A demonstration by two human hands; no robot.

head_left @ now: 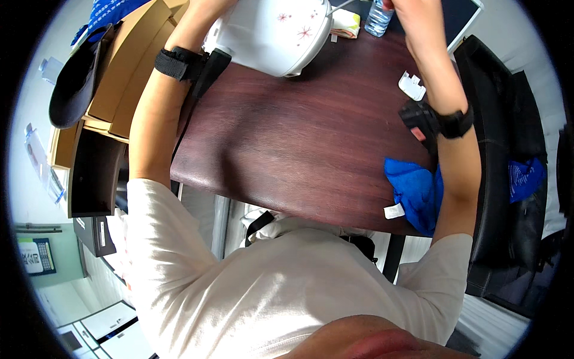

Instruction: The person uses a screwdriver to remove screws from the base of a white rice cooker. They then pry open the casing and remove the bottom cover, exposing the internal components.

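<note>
A rounded white appliance [269, 36] with pink flower prints sits at the far left of the dark wood table [287, 125]. My left hand [210, 5] is at its left side, cut off by the upper edge with its fingers hidden. At the far right, my right hand [412, 8] is partly out of view. One fingertip overlaps the upper part of a clear water bottle [377, 20]; whether I grip it does not show. A small white plastic piece [412, 87] lies below my right wrist. Both wrists wear black straps.
A blue cloth [412, 190] with a white tag lies at the table's near right. A folded colourful cloth [345, 24] rests between appliance and bottle. Cardboard boxes [128, 75] and a dark cap [81, 84] stand left; a black leather seat [493, 173] is right.
</note>
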